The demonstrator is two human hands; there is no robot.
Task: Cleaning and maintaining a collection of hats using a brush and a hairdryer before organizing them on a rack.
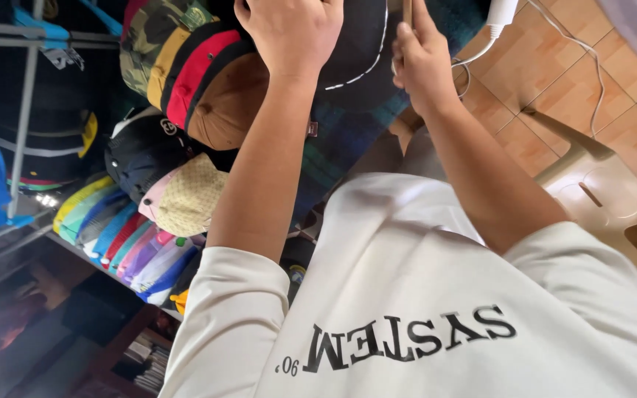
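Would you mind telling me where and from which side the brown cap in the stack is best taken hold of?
Probably by its brim. The brown cap lies nested under the red-edged black cap, so only its curved brim and a little crown stick out, toward the lower right beside the left hand. Come from that exposed side and pinch the brim edge; the crown is covered.

Both my arms are raised up and fwd, elbows bent, forearms bare below short sleeves. My left hand (289,29) is curled, knuckles twd the camera, fingers folded under and out of sight. My right hand (422,63) sits just beside it, fingers closed in a pinch, wrist straight.
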